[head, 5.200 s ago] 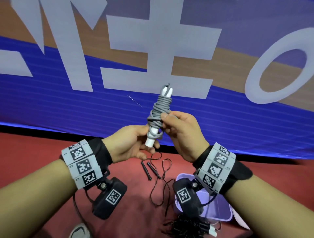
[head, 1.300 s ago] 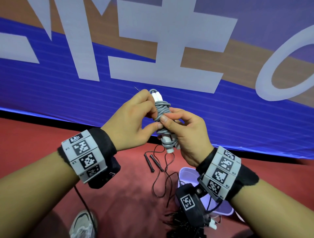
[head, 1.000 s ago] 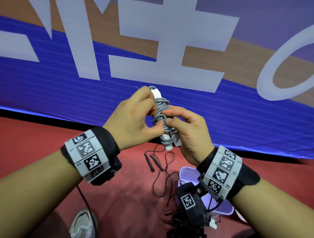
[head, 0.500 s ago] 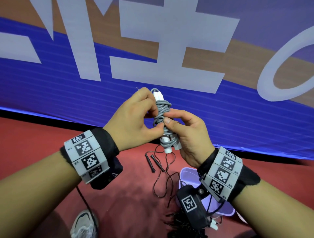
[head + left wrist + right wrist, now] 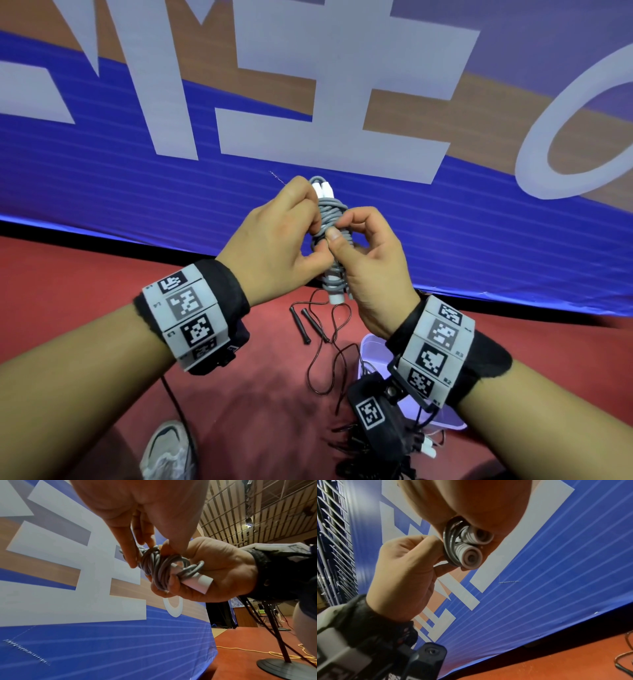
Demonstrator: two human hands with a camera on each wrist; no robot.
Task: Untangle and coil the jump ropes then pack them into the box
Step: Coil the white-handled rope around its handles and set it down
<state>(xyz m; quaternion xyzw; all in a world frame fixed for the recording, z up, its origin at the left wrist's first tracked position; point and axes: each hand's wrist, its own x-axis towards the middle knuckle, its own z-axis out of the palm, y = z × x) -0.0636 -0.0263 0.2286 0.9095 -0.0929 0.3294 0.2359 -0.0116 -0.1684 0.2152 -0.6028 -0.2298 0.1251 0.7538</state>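
The risk, as I judge it, is that the last turn of grey cord slips out from under the thumb before it is tucked in, and the whole wrap springs loose off the two white handles (image 5: 330,294); a looser pinch or a tug on the wrong strand would do it, and the bundle would then need winding again before it could go down into the box. The grey jump rope (image 5: 331,224) is held up at chest height in front of a blue banner (image 5: 137,192), standing roughly upright with its cord wound tightly round the paired handles. The right hand (image 5: 371,270) has its fingers curled round the lower part of the bundle, its thumb pressed onto a strand near the middle of the wrap. The left hand (image 5: 274,250) pinches the upper coils between thumb and bent fingers, closed snugly on the cord. Below them, on the red floor (image 5: 85,291), a thin black jump rope (image 5: 325,339) lies uncoiled in loose loops, and the pale lilac box (image 5: 368,346) sits just beside it, mostly hidden behind the right wrist.
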